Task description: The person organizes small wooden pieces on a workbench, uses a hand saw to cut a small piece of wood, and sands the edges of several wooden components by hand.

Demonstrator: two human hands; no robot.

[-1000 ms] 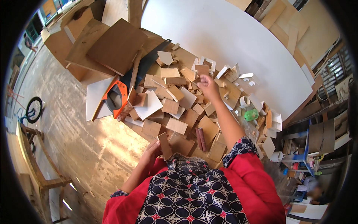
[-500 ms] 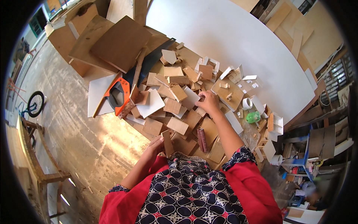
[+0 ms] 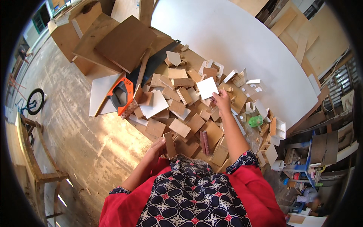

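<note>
Head view: two bare hands work at a heap of wood offcuts [image 3: 179, 128] filling the middle of the frame.
Done: one piece is in each hand, the white one up in full view over the heap.
Left over: judging by the heap, most of the handling remains; many blocks lie loose, mixed in size and colour, and the two held pieces are apart from each other.
White square [image 3: 207, 88]: just above the frame's centre, up and left of the right hand's fingertips; whether its underside touches the heap I cannot tell.
Right hand [image 3: 223, 102]: closed in a pinch on the white square's lower right corner, thumb on the upper face.
Brown block [image 3: 169, 145]: below and left of centre, standing on edge close to the patterned shirt [image 3: 193, 189].
Left hand [image 3: 153, 152]: gripping the brown block from its left side, thumb near the top; the fingers are partly hidden.
Nearby: two reddish sticks [image 3: 204, 142] lie right of the brown block; an orange-handled saw [image 3: 120, 96] rests left of the heap; a white ring [image 3: 250, 107] and a green object [image 3: 255, 121] sit right of the right forearm.
</note>
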